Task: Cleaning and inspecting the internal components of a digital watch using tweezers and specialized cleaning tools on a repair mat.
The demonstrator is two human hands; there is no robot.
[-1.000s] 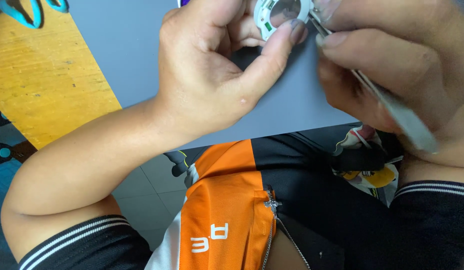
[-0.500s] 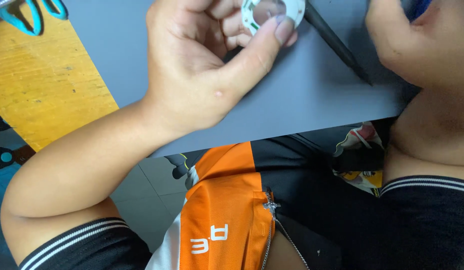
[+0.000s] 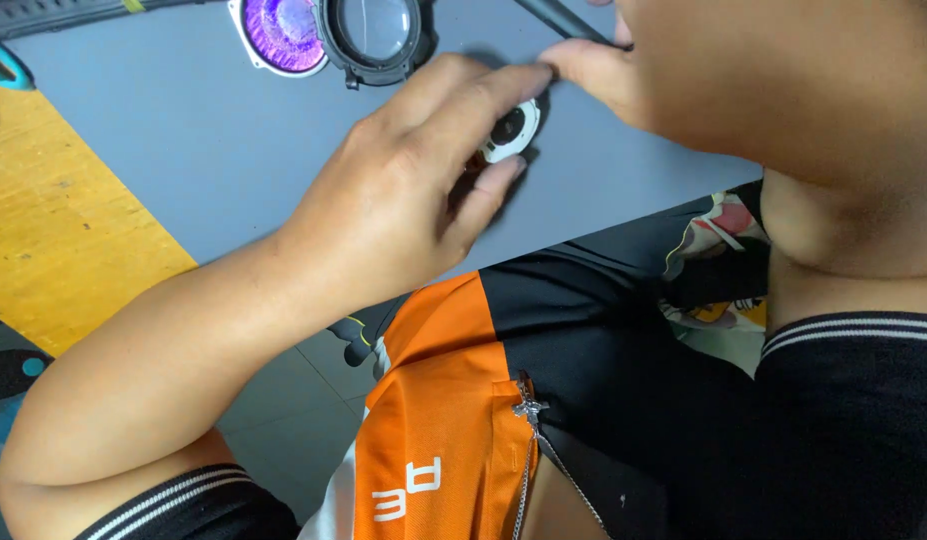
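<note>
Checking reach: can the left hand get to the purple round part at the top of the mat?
Probably yes. The left hand sits just below the purple round part, with bare grey mat between them. It already pinches a small white ring, so it isn't free.

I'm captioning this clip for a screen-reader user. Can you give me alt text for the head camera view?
Seen from above, a person's left hand pinches a small white round part over a grey mat, while the right hand holds a thin dark tool beside it. A purple-faced disc and a black ring with a clear lens lie at the mat's far edge.
</note>
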